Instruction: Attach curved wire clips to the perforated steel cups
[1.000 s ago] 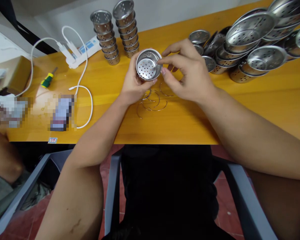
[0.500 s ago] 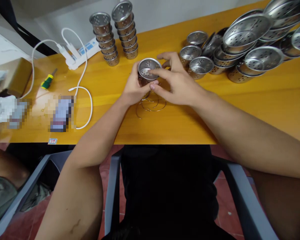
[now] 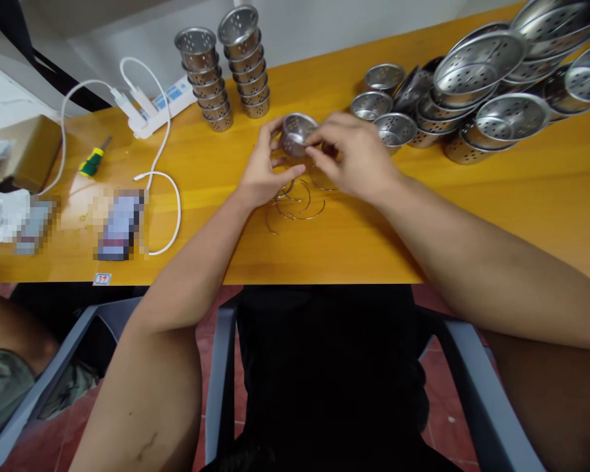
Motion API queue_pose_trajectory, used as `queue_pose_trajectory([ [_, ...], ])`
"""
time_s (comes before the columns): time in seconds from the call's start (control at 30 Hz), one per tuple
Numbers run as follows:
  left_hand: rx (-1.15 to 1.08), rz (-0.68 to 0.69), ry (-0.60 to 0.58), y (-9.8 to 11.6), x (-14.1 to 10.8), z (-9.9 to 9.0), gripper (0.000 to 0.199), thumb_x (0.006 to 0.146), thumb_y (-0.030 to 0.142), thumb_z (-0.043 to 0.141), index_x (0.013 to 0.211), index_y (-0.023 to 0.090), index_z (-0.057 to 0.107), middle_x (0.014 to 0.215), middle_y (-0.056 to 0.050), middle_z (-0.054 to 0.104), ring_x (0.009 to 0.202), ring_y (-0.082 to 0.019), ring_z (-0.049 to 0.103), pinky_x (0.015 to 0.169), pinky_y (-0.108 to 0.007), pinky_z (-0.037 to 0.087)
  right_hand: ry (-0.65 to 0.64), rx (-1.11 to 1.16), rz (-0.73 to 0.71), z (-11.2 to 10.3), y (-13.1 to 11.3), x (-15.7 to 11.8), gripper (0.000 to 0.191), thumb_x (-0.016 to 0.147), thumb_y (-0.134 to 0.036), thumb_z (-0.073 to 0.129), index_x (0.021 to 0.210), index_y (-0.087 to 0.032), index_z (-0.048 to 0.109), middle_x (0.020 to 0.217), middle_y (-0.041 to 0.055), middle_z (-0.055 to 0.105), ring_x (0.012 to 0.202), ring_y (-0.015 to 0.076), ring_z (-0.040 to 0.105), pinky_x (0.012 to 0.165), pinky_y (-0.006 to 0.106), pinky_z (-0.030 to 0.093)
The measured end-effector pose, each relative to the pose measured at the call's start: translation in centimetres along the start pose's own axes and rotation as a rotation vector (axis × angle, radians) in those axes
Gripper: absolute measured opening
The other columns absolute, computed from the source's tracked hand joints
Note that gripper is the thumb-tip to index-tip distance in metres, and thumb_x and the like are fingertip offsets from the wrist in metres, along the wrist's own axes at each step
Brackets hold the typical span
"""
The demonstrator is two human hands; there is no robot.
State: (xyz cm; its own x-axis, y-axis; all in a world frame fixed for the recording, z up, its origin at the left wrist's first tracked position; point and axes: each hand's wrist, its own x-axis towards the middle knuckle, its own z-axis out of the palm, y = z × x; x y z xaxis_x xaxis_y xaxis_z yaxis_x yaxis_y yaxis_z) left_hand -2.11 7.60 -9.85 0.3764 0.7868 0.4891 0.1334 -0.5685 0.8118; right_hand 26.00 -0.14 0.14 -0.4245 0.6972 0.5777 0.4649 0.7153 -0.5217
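Note:
A small perforated metal cup [image 3: 291, 141] is slightly blurred above the table, its mouth facing up toward me. My right hand [image 3: 356, 154] pinches the near right side of its rim between thumb and fingers. On the cup's left, my left hand [image 3: 265, 172] is spread, with the thumb stretched out below the cup and clear of it. The left fingertips are beside and behind the cup, partly hidden; whether they touch it I cannot tell. Thin curved metal wires [image 3: 302, 218] lie on the table just below the hands.
Two stacks of perforated cups [image 3: 209, 85] stand at the back. More cups and larger perforated bowls [image 3: 514, 118] are heaped at the right. A power strip [image 3: 174, 101], a screwdriver [image 3: 92, 162], a phone [image 3: 120, 226] and a cardboard box [image 3: 34, 151] occupy the left. Someone's leg [image 3: 14, 328] shows lower left.
My left hand has loosened from around the cup, its thumb now away from it. My right hand has closed on the rim, and the cup has shifted slightly right and tilted.

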Motion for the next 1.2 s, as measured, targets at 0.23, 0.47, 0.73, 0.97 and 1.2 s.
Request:
queue_pose_trajectory([
  [0.23,0.027,-0.125,0.047,-0.4,-0.1,-0.3,0.102,0.099,0.072,0.105,0.182,0.042,0.054,0.205,-0.017,0.05,0.176,-0.044,0.064,0.134,-0.067,0.069,0.209,-0.354,0.234,-5.1,4.2,1.5,0.019,0.113,-0.009,0.09,0.126,-0.023,0.096,0.135,0.0197,0.092,0.13,0.0378,0.083,0.118,0.056,0.063],
  [0.47,0.159,-0.118,-0.021,0.5,-0.4,-0.6,0.094,0.114,0.082,0.084,0.191,0.043,0.045,0.206,-0.014,0.047,0.178,-0.04,0.064,0.129,-0.056,0.071,0.144,-0.57,0.506,-5.3,3.2,1.8,0.031,0.113,-0.001,0.087,0.138,-0.014,0.099,0.149,0.021,0.091,0.143,0.0394,0.085,0.129,0.056,0.066],
  [0.73,0.25,-0.107,-0.044,1.3,-0.6,-0.9,0.09,0.117,0.08,0.076,0.192,0.045,0.041,0.207,-0.013,0.047,0.178,-0.039,0.064,0.124,-0.053,0.073,0.058,-0.601,0.59,-4.8,2.5,2.2,0.04,0.118,0.001,0.08,0.151,-0.011,0.098,0.167,0.0264,0.083,0.159,0.0436,0.081,0.139,0.054,0.063],
  [0.97,0.213,-0.142,-0.029,1.6,-0.5,-0.6,0.088,0.114,0.083,0.077,0.186,0.043,0.045,0.205,-0.015,0.047,0.176,-0.038,0.066,0.122,-0.053,0.075,0.08,-0.496,0.517,-4.7,2.8,1.4,0.046,0.121,-0.007,0.085,0.166,-0.012,0.088,0.179,0.0284,0.068,0.165,0.0411,0.072,0.146,0.052,0.053],
  [1.2,0.223,-0.124,-0.032,1.8,-0.5,-0.8,0.102,0.107,0.096,0.084,0.184,0.042,0.044,0.204,-0.016,0.047,0.178,-0.041,0.064,0.124,-0.054,0.074,0.06,-0.141,0.102,-3.6,1.4,0.5,0.024,0.124,-0.045,0.082,0.144,-0.032,0.087,0.159,0.0213,0.075,0.143,0.0437,0.074,0.137,0.064,0.059],
])
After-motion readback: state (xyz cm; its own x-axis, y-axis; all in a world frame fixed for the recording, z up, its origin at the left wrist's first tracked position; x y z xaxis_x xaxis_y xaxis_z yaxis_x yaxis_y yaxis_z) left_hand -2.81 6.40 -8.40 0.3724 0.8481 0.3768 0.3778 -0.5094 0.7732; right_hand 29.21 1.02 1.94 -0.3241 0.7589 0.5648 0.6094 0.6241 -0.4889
